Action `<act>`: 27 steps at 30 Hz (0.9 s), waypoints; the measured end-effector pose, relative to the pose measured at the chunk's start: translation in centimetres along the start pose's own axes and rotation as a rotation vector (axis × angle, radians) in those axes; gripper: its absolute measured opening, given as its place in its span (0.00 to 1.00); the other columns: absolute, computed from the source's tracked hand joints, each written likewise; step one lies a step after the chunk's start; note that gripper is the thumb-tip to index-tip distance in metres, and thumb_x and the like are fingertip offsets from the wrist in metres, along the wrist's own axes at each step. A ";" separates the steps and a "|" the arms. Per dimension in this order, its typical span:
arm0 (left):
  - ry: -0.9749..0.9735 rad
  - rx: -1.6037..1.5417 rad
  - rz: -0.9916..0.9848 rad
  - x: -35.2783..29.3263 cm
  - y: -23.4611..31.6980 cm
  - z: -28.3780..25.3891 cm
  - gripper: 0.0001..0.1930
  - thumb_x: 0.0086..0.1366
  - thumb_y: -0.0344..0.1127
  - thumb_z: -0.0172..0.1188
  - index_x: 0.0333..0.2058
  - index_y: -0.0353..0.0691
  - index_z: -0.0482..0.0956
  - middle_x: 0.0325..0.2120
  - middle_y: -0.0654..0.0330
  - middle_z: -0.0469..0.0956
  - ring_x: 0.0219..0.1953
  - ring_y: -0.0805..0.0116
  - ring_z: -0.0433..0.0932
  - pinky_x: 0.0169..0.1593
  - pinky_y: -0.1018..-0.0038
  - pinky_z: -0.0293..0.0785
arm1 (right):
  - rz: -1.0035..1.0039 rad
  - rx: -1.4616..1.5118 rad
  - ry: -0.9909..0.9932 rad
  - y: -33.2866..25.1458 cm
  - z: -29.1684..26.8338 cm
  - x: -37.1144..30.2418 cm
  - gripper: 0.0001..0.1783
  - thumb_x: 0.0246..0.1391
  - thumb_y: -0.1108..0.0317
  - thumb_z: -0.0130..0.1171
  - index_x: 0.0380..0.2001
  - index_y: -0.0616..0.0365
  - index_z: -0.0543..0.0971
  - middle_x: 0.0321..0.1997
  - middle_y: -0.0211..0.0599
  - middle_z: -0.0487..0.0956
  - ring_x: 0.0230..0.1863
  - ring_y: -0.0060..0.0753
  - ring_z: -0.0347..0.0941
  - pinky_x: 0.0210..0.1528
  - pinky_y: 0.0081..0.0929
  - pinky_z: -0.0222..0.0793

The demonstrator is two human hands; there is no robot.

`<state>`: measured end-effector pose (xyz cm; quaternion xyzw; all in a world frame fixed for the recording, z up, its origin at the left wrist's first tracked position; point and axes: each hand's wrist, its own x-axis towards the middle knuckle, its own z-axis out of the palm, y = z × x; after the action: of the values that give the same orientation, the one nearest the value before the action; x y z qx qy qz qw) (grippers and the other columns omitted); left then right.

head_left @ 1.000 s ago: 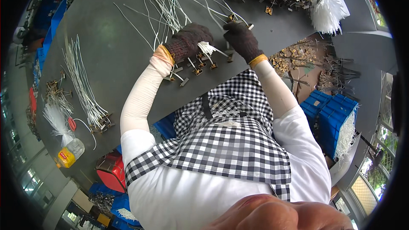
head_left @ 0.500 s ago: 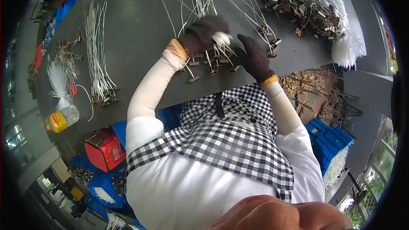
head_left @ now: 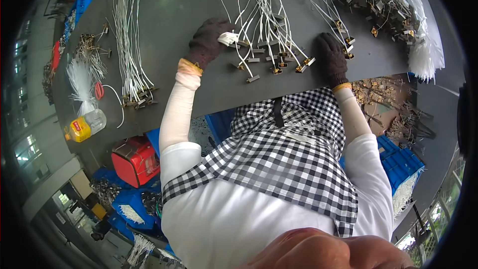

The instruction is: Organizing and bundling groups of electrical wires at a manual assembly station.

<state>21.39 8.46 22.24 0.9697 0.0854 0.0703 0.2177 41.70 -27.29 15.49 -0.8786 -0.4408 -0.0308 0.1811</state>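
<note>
My left hand (head_left: 206, 41), in a dark knit glove with an orange cuff, is curled at the left edge of a spread of white wires (head_left: 266, 17). White material (head_left: 228, 38) shows at its fingertips; whether it is held or covers the fingers, I cannot tell. Small grey and brass-coloured metal pieces (head_left: 281, 64) sit on the wires' near ends. Gloved likewise, my right hand (head_left: 332, 60) lies flat on the dark table (head_left: 172, 0), fingers stretched out. It is beside a smaller group of wires (head_left: 318, 5) with similar metal ends, and nothing shows in its grasp.
A large wire pile (head_left: 373, 0) fills the table's far right. At left lie another wire bundle (head_left: 128, 50), white strands (head_left: 82, 84), red-handled scissors or a similar tool (head_left: 98, 90) and a clear bottle with a yellow label (head_left: 85, 125). Below stand a red box (head_left: 135, 162) and blue crates (head_left: 398, 162).
My hands have moved apart, the left one leftward and the right one rightward. The wire ends between them are now uncovered. The whole view has shifted slightly.
</note>
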 end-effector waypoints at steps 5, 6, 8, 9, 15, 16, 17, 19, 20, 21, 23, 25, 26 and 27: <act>-0.266 0.235 -0.028 1.9 -1.1 0.3 0.17 0.59 0.35 0.60 0.47 0.56 0.84 0.54 0.62 0.76 0.56 0.60 0.74 0.58 0.66 0.72 | -0.013 0.010 0.024 -0.1 0.2 0.0 0.30 0.50 0.71 0.59 0.59 0.51 0.73 0.66 0.41 0.70 0.68 0.49 0.63 0.69 0.43 0.59; -0.278 0.240 -0.018 2.3 -0.9 0.2 0.17 0.59 0.35 0.60 0.47 0.56 0.84 0.54 0.62 0.76 0.56 0.60 0.74 0.58 0.66 0.72 | -0.007 0.014 0.022 -0.3 0.0 0.0 0.28 0.52 0.71 0.56 0.60 0.50 0.73 0.66 0.40 0.70 0.68 0.47 0.63 0.69 0.43 0.59; -0.392 0.478 -0.074 2.9 -0.3 0.3 0.16 0.58 0.41 0.61 0.47 0.59 0.84 0.56 0.66 0.74 0.59 0.64 0.70 0.58 0.65 0.70 | 0.015 0.024 0.020 0.0 0.0 -0.1 0.27 0.55 0.70 0.54 0.60 0.50 0.73 0.66 0.38 0.70 0.69 0.46 0.63 0.69 0.43 0.58; -0.399 0.491 -0.074 2.5 -2.0 1.5 0.16 0.58 0.41 0.61 0.47 0.59 0.84 0.56 0.66 0.74 0.59 0.64 0.70 0.58 0.65 0.70 | -0.006 0.027 0.025 0.4 0.2 -0.1 0.27 0.55 0.70 0.54 0.60 0.50 0.73 0.66 0.39 0.70 0.69 0.46 0.63 0.69 0.44 0.59; -0.446 0.193 -0.061 3.2 -1.8 1.5 0.19 0.54 0.47 0.63 0.46 0.58 0.83 0.57 0.70 0.72 0.61 0.62 0.68 0.59 0.63 0.69 | -0.007 0.039 0.034 0.4 -0.1 -0.1 0.27 0.54 0.69 0.54 0.60 0.51 0.73 0.67 0.39 0.69 0.69 0.46 0.63 0.70 0.43 0.58; -0.388 0.321 0.114 3.1 -1.7 1.3 0.19 0.53 0.45 0.64 0.46 0.57 0.83 0.58 0.70 0.72 0.62 0.61 0.68 0.60 0.63 0.69 | -0.009 0.039 0.025 0.3 -0.2 0.1 0.27 0.53 0.71 0.55 0.59 0.51 0.73 0.66 0.41 0.70 0.69 0.48 0.63 0.69 0.44 0.59; -0.326 0.445 0.292 3.0 -1.5 1.2 0.19 0.53 0.43 0.64 0.46 0.56 0.83 0.59 0.70 0.71 0.62 0.61 0.68 0.61 0.62 0.69 | -0.011 0.038 0.017 0.3 -0.2 0.1 0.28 0.52 0.73 0.57 0.59 0.52 0.73 0.66 0.42 0.70 0.68 0.50 0.63 0.69 0.44 0.60; -0.452 0.481 0.316 4.3 0.2 -0.3 0.20 0.51 0.39 0.65 0.46 0.56 0.82 0.59 0.71 0.71 0.62 0.60 0.68 0.62 0.63 0.69 | -0.015 0.037 0.019 0.5 0.2 0.2 0.28 0.52 0.73 0.57 0.59 0.52 0.73 0.66 0.42 0.70 0.68 0.50 0.63 0.69 0.44 0.60; -0.574 0.513 0.336 4.8 0.7 -0.7 0.21 0.50 0.34 0.65 0.46 0.56 0.82 0.60 0.71 0.71 0.63 0.59 0.68 0.63 0.63 0.69 | -0.023 0.032 0.019 0.6 0.4 0.2 0.28 0.52 0.73 0.57 0.59 0.52 0.73 0.66 0.41 0.70 0.69 0.50 0.63 0.69 0.44 0.60; -0.578 0.515 0.340 5.0 0.7 -0.7 0.21 0.50 0.34 0.65 0.46 0.56 0.82 0.60 0.71 0.71 0.63 0.59 0.68 0.63 0.63 0.69 | -0.018 0.035 0.020 0.4 0.3 0.2 0.28 0.52 0.73 0.57 0.59 0.52 0.73 0.66 0.41 0.70 0.69 0.50 0.63 0.69 0.44 0.60; -0.664 0.466 0.331 5.6 0.3 -0.6 0.25 0.47 0.27 0.65 0.47 0.57 0.81 0.59 0.72 0.72 0.62 0.58 0.69 0.64 0.64 0.70 | -0.002 0.043 0.001 0.1 -0.1 0.3 0.29 0.51 0.73 0.57 0.60 0.51 0.73 0.67 0.41 0.69 0.69 0.49 0.62 0.70 0.44 0.59; -0.653 0.448 0.369 5.9 -0.2 -0.4 0.20 0.51 0.32 0.64 0.45 0.56 0.82 0.57 0.70 0.74 0.60 0.59 0.70 0.63 0.64 0.70 | -0.004 0.036 0.001 0.6 0.2 0.1 0.29 0.51 0.73 0.57 0.60 0.51 0.73 0.67 0.41 0.69 0.69 0.49 0.62 0.70 0.43 0.59; -0.639 0.428 0.401 5.9 -0.5 -0.3 0.15 0.54 0.37 0.64 0.43 0.54 0.83 0.56 0.68 0.75 0.59 0.60 0.71 0.62 0.65 0.70 | -0.014 0.028 -0.001 0.7 0.4 0.0 0.30 0.51 0.73 0.57 0.60 0.51 0.72 0.67 0.40 0.69 0.70 0.49 0.62 0.71 0.43 0.58; -0.645 0.429 0.406 5.9 -0.4 -0.3 0.15 0.54 0.37 0.64 0.43 0.54 0.83 0.56 0.68 0.75 0.59 0.60 0.71 0.62 0.65 0.70 | -0.006 0.030 -0.001 0.6 0.3 -0.1 0.30 0.51 0.73 0.57 0.60 0.51 0.72 0.67 0.40 0.69 0.70 0.49 0.62 0.71 0.43 0.58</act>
<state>27.03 10.12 22.86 0.9624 -0.1666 -0.2143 0.0089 42.10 -27.55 15.02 -0.8745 -0.4439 -0.0240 0.1941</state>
